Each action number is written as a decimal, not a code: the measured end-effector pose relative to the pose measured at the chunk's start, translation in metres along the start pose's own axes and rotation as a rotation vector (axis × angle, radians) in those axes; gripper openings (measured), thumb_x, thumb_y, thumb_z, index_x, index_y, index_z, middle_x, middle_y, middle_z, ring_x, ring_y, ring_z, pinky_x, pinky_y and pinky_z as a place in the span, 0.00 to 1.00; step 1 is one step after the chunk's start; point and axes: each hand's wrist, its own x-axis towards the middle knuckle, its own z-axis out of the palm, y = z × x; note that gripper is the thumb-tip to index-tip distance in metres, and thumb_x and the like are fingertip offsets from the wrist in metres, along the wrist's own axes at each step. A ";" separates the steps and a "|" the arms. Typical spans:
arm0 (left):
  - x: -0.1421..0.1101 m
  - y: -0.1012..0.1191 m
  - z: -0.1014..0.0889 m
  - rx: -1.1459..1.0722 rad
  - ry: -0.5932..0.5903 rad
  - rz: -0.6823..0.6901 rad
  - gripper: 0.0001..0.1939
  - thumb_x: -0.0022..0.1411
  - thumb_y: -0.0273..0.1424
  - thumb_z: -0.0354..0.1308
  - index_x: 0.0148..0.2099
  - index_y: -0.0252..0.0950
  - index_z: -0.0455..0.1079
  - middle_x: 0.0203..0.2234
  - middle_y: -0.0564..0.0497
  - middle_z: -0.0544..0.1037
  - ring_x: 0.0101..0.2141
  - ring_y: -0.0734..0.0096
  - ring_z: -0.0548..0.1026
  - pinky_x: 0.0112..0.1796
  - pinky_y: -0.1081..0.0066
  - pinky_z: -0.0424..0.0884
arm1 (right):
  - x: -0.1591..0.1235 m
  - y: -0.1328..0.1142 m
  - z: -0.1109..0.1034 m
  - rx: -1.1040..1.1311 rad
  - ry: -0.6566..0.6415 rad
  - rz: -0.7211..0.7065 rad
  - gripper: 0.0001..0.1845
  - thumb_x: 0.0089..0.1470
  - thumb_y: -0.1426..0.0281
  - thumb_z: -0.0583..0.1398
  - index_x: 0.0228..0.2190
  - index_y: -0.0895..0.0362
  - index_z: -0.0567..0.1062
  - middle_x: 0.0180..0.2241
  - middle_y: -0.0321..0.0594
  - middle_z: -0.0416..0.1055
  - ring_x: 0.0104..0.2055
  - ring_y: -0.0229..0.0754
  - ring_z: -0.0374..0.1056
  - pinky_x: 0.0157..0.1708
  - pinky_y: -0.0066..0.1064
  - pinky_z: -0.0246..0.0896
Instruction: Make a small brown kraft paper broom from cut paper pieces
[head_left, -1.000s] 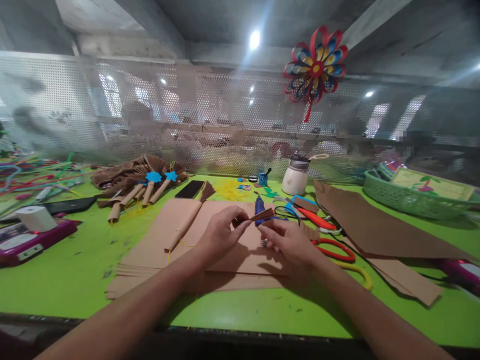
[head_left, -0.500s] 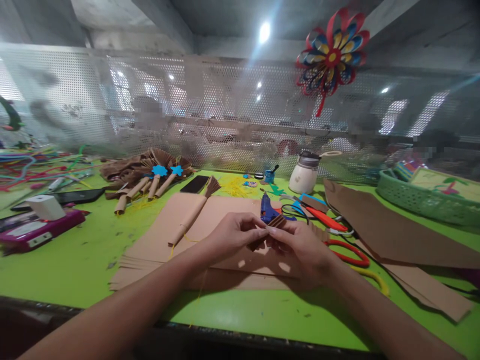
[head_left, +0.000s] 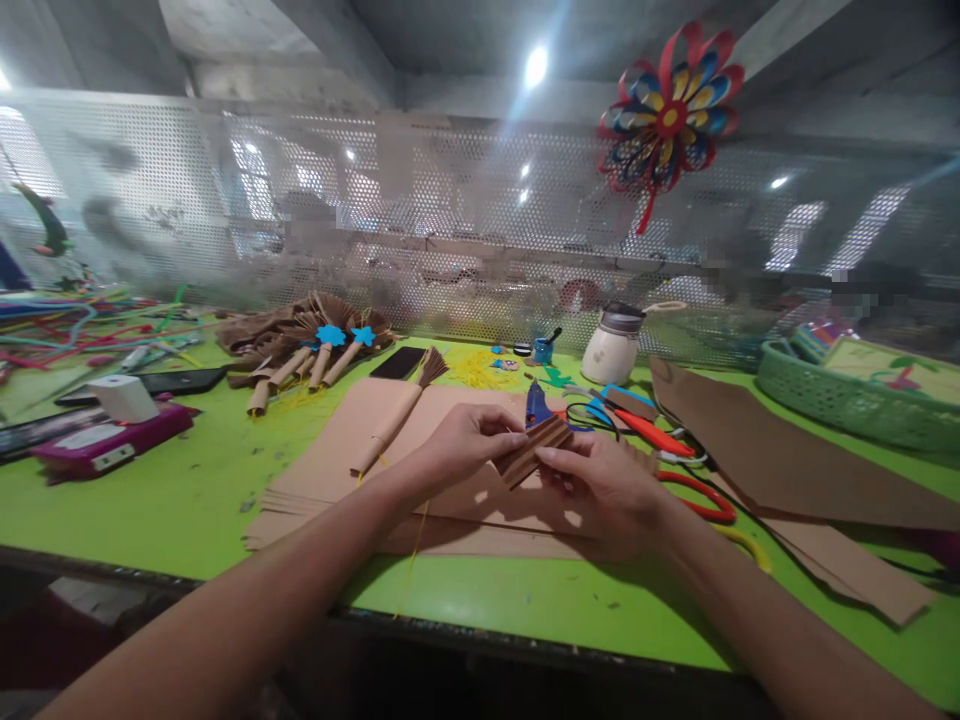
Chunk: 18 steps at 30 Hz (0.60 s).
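Observation:
A small piece of pleated brown paper is held up between both hands, its folds partly spread. My left hand pinches its left edge, while my right hand grips the right side with thumb on top. Beneath them lies a stack of brown paper sheets. A rolled brown paper stick with a fringed end rests on the stack, left of my hands. Just beyond the pleated paper is a blue glue gun, partly hidden. Scissors with red handles lie beside my right hand.
Finished paper bundles with blue cutouts lie at the back left, near a dark phone. A purple power strip sits far left. A white jar, large brown sheets and a green basket are on the right.
The pleated paper has been opened out and turned, so more of its striped folds show. My hands have moved slightly apart around it. The whole view has shifted a little.

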 end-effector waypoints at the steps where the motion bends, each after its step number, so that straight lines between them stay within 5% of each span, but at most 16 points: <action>1: 0.000 0.000 0.000 0.034 0.015 0.012 0.07 0.53 0.31 0.58 0.33 0.32 0.72 0.24 0.51 0.75 0.25 0.76 0.70 0.27 0.76 0.64 | 0.001 0.001 0.000 0.002 0.003 -0.001 0.13 0.46 0.63 0.62 0.21 0.60 0.70 0.18 0.34 0.65 0.19 0.32 0.55 0.20 0.27 0.48; 10: 0.006 -0.011 -0.004 0.201 0.137 0.116 0.04 0.55 0.27 0.54 0.31 0.32 0.70 0.21 0.54 0.71 0.22 0.79 0.67 0.26 0.77 0.63 | 0.000 0.007 0.005 0.094 0.021 0.005 0.10 0.45 0.67 0.62 0.21 0.60 0.69 0.18 0.33 0.64 0.19 0.31 0.55 0.19 0.27 0.48; 18: 0.007 -0.011 -0.008 0.135 0.142 0.048 0.07 0.54 0.32 0.56 0.28 0.33 0.66 0.18 0.56 0.68 0.21 0.78 0.65 0.24 0.76 0.62 | -0.004 0.006 0.009 0.143 -0.044 0.009 0.06 0.44 0.71 0.63 0.23 0.61 0.71 0.21 0.36 0.68 0.21 0.33 0.60 0.20 0.27 0.53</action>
